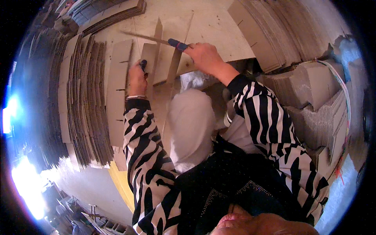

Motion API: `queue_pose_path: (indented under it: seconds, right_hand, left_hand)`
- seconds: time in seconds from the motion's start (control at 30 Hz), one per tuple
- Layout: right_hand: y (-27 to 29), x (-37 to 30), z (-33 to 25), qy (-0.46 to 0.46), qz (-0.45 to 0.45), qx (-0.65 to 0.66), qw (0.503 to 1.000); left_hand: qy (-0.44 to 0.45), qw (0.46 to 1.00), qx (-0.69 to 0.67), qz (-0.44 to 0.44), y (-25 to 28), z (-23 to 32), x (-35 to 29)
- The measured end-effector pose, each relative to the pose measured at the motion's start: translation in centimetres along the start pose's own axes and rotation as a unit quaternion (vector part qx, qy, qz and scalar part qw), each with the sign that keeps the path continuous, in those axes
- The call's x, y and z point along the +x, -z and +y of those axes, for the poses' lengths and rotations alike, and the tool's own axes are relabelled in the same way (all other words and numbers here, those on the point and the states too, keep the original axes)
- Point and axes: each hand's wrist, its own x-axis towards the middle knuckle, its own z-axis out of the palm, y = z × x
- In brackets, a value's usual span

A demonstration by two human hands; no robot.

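Slender long-bladed tool [156, 39] with dark-blue handle [178, 44], held pointing toward the left side of the surface [215, 23]; narrow brown cardboard pieces [148, 54] at the near edge.

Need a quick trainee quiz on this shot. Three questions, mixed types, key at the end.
1. Multiple choice: what covers both forearms?
A) plain blue sleeves
B) black-and-pale striped sleeves
C) nothing

2. True or false: stacked cardboard stands only on the person's left.

3. Short answer: which grip holds the long thin tool with the dark blue handle?

Key:
1. B
2. False; there is more on the right.
3. The right grip.
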Motion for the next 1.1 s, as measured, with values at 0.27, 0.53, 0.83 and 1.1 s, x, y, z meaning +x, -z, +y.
queue_pose_path:
  seconds: [0.27,0.53,0.83,1.1]
  right_hand:
    - [0.2,-0.1,0.1,-0.07,-0.082,0.012,0.994]
    - [3.2,0.4,6.4,-0.146,-0.018,-0.008,0.989]
    - [7.8,-6.1,13.0,-0.383,-0.008,-0.134,0.914]
    - [8.5,-14.4,18.1,-0.497,-0.034,-0.277,0.822]
  left_hand:
    - [0.012,0.999,0.01,-0.041,1.2,2.8,-2.0]
    - [-0.175,0.923,0.271,-0.212,-1.9,10.0,-5.0]
    - [-0.238,0.91,0.337,-0.042,6.7,5.9,-17.8]
    - [-0.292,0.955,0.04,-0.007,6.2,-4.3,-16.6]
